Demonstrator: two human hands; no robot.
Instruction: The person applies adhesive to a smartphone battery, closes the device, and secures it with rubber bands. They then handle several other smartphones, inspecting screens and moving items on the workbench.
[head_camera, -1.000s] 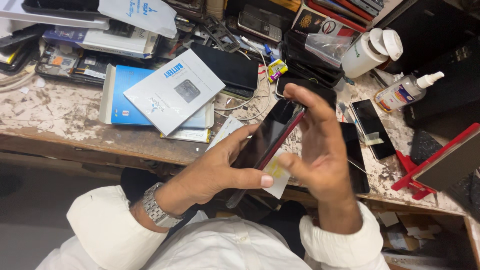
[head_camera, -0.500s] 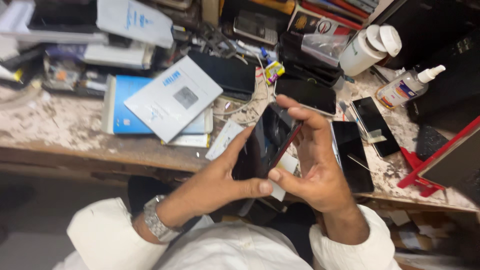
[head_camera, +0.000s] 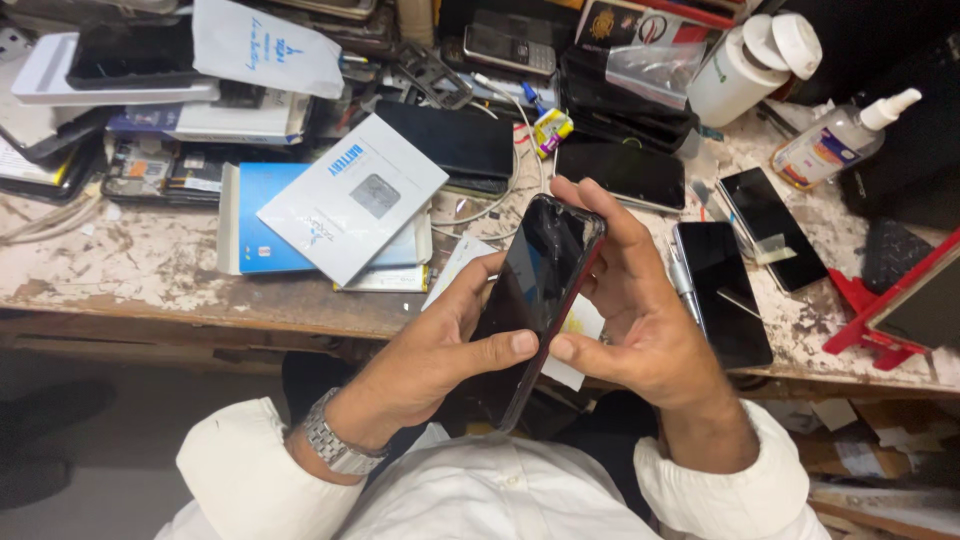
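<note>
A black smartphone with a cracked, dark screen and a red edge is held tilted over the front edge of a worn workbench. My left hand cradles it from below, with the thumb lying across the lower screen. My right hand grips the phone's right side, fingers curled over its top corner and thumb meeting the left thumb. A metal watch sits on my left wrist. A white card shows under the phone.
A white box lies on a blue box to the left. Other dark phones lie to the right and behind. A white bottle, a spray bottle and a red stand sit on the right.
The view shifted slightly. My right hand slid down from covering the phone's upper face to gripping its right edge, exposing the screen. My left hand keeps its hold.
</note>
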